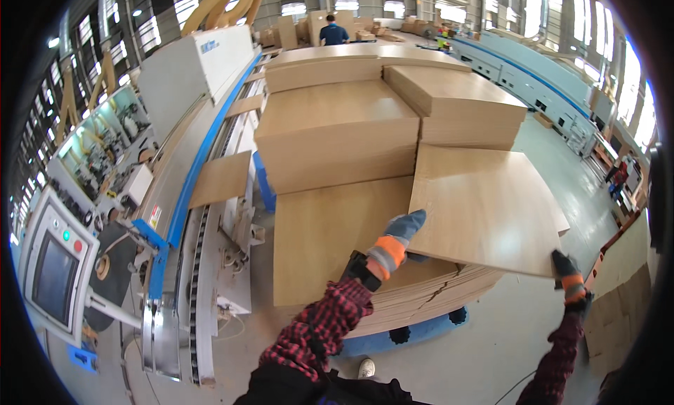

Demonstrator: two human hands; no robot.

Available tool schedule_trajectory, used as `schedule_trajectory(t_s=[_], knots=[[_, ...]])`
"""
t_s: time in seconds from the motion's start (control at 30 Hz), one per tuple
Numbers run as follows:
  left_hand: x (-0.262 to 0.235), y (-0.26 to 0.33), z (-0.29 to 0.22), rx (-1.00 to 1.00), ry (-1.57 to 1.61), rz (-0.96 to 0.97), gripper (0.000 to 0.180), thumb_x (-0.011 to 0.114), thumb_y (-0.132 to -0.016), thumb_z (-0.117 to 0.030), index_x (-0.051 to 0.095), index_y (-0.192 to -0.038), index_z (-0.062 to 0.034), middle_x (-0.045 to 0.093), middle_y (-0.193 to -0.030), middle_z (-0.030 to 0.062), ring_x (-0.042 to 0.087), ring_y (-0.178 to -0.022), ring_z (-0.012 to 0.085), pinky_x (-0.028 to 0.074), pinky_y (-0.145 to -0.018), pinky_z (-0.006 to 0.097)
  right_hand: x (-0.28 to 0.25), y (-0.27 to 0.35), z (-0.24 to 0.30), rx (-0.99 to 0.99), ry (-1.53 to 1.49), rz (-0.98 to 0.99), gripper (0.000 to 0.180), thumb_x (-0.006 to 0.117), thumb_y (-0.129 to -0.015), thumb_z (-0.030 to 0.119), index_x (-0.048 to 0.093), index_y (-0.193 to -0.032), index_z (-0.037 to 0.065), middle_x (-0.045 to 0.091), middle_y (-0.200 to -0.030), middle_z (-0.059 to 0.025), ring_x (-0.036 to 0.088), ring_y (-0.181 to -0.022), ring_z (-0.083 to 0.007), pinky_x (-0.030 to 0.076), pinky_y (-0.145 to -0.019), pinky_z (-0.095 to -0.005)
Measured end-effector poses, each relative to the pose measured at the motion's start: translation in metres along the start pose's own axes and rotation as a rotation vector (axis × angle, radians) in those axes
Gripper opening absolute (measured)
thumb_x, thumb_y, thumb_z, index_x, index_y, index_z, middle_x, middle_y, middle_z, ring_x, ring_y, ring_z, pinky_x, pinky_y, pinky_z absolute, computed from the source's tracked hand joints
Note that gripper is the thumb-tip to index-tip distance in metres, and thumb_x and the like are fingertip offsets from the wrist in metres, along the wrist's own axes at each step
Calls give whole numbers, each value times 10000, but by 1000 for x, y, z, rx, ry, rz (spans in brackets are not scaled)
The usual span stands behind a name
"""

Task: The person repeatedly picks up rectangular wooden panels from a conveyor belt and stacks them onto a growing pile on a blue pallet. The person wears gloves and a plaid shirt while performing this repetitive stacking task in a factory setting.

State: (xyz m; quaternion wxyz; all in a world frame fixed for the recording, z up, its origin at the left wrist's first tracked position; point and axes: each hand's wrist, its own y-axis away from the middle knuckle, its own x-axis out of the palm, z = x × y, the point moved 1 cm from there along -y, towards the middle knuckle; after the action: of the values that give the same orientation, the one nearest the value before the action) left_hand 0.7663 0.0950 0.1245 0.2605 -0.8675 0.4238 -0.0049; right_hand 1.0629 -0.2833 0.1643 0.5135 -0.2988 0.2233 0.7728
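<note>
A light-brown wood panel (484, 205) lies tilted over the near right stack, its near edge lifted off the boards below. My left hand (401, 235), in a grey glove with an orange band, grips its near left corner, thumb on top and fingers partly hidden underneath. At the near right corner, my gloved right hand (567, 270) is closed on the panel's edge. Below and left of the panel, the stack of boards (337, 236) shows a bare top; its front edges are slightly uneven.
Taller board stacks (337, 138) stand behind. On the left runs an edge-processing machine (189, 159) with a control screen (55, 271) and a board (221, 180) on its rail. A blue pallet (400, 338) carries the stack. A person (333, 33) stands far back. Another machine (526, 75) lines the right.
</note>
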Motion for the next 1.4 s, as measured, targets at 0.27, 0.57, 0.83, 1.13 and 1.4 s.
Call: schedule_trajectory(t_s=[0.27, 0.57, 0.83, 1.13, 1.4], knots=[[-92, 164, -60, -766, 667, -62, 331, 493, -890, -189, 495, -1152, 14, 575, -1076, 93, 573, -953, 170, 488, -805, 263, 62, 41, -43, -268, -605, 536, 322, 428, -909, 195, 482, -1184, 35, 512, -1149, -82, 478, -1063, -179, 374, -944, -312], [-244, 485, -44, -705, 43, -531, 290, 355, -928, -79, 473, -1152, 63, 553, -1139, 133, 554, -1020, 184, 440, -885, 255, 288, 209, 97, -98, -680, 792, 165, 519, -868, 103, 553, -1012, 30, 612, -891, -85, 601, -741, -175, 521, -665, -301], [-341, 623, -69, -1137, -75, -1087, 395, 585, -803, -363, 607, -987, -14, 611, -748, 38, 571, -660, 144, 458, -603, 285, 465, 359, 196, -49, -494, 1097, 201, 528, -841, 59, 558, -1027, -9, 610, -874, -100, 600, -732, -185, 513, -674, -287], [-413, 594, -43, -888, -1453, -719, 361, 521, -737, -345, 531, -972, -70, 508, -970, 162, 491, -922, 340, 422, -713, 467, 629, 485, 163, 225, -894, 1175, 294, 551, -854, 124, 519, -1113, -10, 575, -1037, -110, 571, -907, -208, 487, -762, -317], [-440, 506, -7, -620, -1273, -459, 157, 558, -704, -252, 501, -759, -117, 466, -798, 66, 526, -747, 241, 452, -642, 377, 748, 387, 206, -257, -564, 1029, 376, 521, -877, 268, 536, -1137, -3, 608, -973, -84, 577, -806, -156, 477, -704, -297]])
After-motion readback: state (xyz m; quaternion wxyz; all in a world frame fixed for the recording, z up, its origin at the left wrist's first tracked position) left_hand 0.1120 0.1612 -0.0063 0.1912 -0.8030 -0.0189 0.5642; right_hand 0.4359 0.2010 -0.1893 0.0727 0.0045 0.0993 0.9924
